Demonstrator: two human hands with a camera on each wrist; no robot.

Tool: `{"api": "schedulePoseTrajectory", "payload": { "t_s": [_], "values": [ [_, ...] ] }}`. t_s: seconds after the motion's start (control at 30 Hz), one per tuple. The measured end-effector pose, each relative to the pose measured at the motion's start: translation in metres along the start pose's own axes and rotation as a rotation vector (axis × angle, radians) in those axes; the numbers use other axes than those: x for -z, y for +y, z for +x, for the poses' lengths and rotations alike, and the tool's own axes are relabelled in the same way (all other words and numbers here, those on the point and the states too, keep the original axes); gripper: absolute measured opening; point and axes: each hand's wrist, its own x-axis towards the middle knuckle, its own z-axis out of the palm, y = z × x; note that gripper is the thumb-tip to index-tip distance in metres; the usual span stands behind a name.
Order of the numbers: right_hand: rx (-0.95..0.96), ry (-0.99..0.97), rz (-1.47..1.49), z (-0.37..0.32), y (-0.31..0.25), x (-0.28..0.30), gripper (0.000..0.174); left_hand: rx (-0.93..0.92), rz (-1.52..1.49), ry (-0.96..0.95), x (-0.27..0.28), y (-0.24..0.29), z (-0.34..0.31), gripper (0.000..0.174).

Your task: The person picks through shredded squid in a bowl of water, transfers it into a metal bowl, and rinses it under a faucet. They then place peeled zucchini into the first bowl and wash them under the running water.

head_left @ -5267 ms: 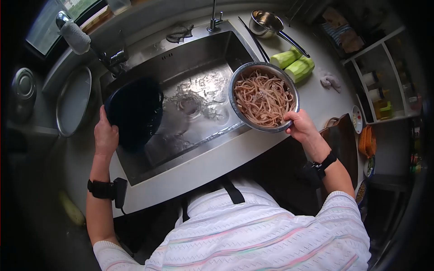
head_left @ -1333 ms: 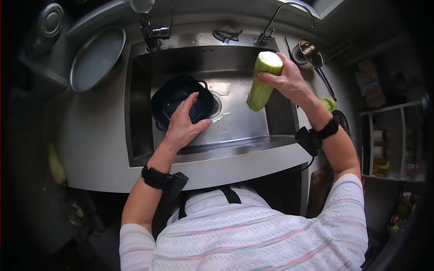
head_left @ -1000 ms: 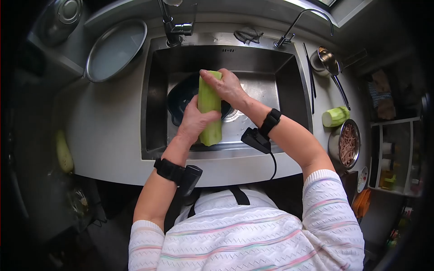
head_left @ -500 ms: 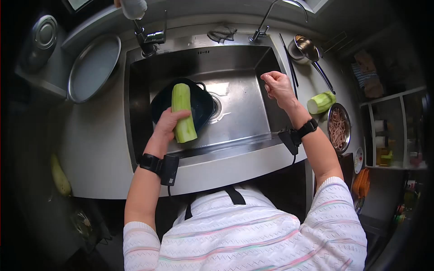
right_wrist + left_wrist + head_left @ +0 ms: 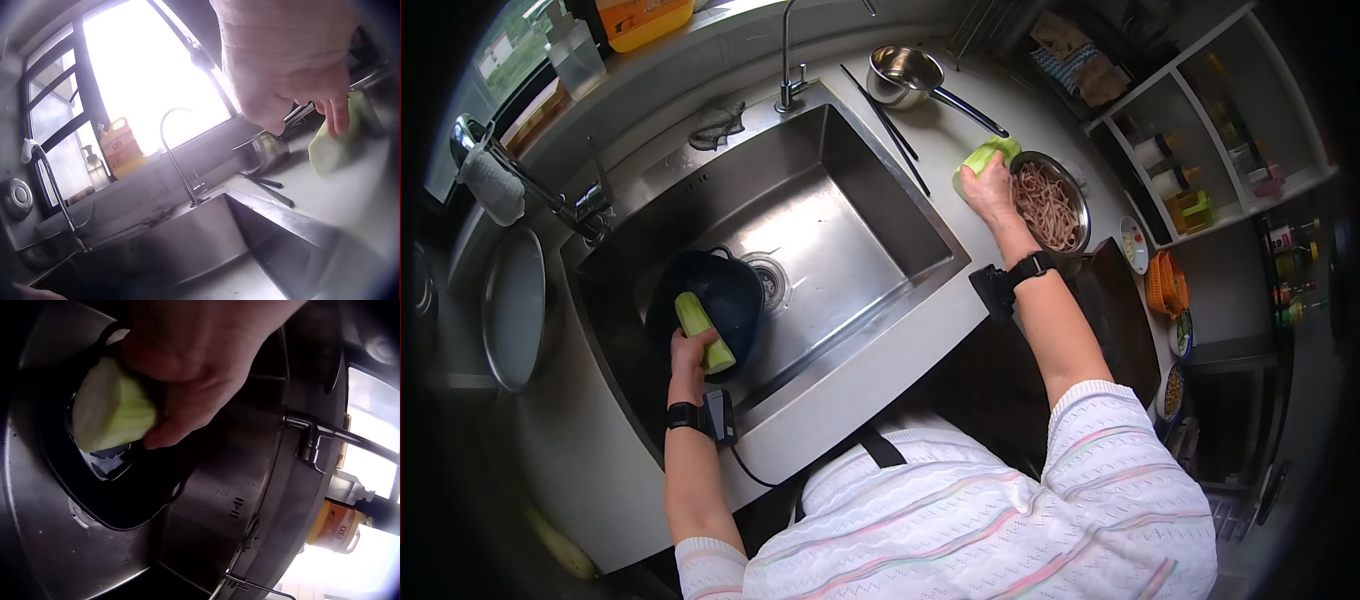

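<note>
In the head view my left hand (image 5: 691, 352) grips a long peeled green gourd piece (image 5: 696, 320), tilted over a dark basin (image 5: 740, 290) in the sink's left part. The left wrist view shows the piece's pale cut end (image 5: 94, 406) above the basin (image 5: 125, 506), thumb and fingers around it. My right hand (image 5: 990, 192) is on a second green piece (image 5: 992, 152) on the counter right of the sink, beside a metal bowl of brownish strips (image 5: 1048, 208). In the right wrist view its fingers reach over that piece (image 5: 328, 152); the far side of the grasp is hidden.
The steel sink (image 5: 840, 240) has a tall thin faucet (image 5: 787, 70) behind it and another tap (image 5: 565, 200) at left. Black chopsticks (image 5: 885, 125) and a small pan (image 5: 903, 78) lie at the back right. A large oval tray (image 5: 513, 310) stands left; shelves (image 5: 1200, 150) rise at right.
The right hand has moved right, from above the sink's right edge onto the second gourd piece. The left hand still holds its piece over the basin. The head view has turned.
</note>
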Motion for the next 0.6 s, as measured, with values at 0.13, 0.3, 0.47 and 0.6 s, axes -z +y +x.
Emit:
{"api": "schedulePoseTrajectory", "payload": {
  "t_s": [0.13,0.3,0.47,0.6],
  "values": [
    [-0.359,0.124,-0.127,0.039,-0.008,-0.037,0.089,0.073,0.228,0.032,-0.002,0.022,-0.032,0.082],
    [-0.677,0.123,0.088,0.055,-0.02,-0.034,0.106,0.037,0.068,-0.081,0.013,0.027,-0.039,0.07],
    [-0.606,-0.044,0.049,0.034,-0.023,-0.027,0.114,-0.02,-0.004,-0.169,0.029,0.034,-0.052,0.06],
    [-0.546,0.059,-0.004,0.007,-0.014,-0.034,0.105,-0.031,-0.031,-0.257,0.028,0.043,-0.06,0.052]
  ]
}}
